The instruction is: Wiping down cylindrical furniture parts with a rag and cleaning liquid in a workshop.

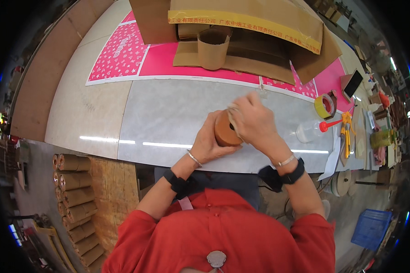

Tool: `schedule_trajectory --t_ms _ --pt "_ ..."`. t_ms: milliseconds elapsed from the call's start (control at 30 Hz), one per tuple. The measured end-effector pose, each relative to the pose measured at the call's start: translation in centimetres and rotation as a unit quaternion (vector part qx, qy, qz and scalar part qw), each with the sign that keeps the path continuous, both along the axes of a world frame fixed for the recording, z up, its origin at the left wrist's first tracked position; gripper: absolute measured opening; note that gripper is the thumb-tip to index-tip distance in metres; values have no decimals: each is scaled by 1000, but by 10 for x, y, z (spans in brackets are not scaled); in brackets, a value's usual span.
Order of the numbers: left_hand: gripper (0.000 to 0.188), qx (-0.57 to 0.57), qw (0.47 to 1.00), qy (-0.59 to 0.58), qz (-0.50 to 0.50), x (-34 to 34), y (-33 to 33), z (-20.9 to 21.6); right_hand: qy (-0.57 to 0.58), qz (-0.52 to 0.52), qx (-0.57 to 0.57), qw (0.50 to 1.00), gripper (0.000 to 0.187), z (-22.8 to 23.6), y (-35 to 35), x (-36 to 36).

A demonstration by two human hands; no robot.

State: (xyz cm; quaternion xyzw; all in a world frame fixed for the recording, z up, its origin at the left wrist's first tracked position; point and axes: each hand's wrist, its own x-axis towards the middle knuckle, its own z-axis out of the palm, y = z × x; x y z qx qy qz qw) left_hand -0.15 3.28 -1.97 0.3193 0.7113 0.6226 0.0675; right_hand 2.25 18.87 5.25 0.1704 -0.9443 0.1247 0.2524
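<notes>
My left hand cups a small brown cardboard tube from the left, holding it on the grey table top. My right hand lies over the tube's right side and top, its fingers pinching a thin pale strip or cloth at the tube's open end. What that strip is I cannot make out. Both wrists carry black bands and thin bracelets.
A brown paper sleeve stands upright on flat cardboard before a big carton at the back. Right of my hands lie a clear bottle with a red cap, a yellow tape roll and yellow-handled tools. Several rolled tubes are stacked lower left.
</notes>
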Motion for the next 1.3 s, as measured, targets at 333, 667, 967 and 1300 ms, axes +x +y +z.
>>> schedule_trajectory --t_ms 333,667,967,1300 --pt "84 -3 1000 -6 -4 4 -1 -2 -25 8 -1 1000 15 9 -21 -13" --pt "86 -5 982 187 -8 -3 0 -19 -33 52 18 998 13 16 -33 -2" --pt "85 18 997 74 5 0 1 -6 -13 27 -31 999 17 20 -13 41" --pt "86 -5 999 40 -7 0 -2 -4 -4 -11 12 1000 21 7 8 3"
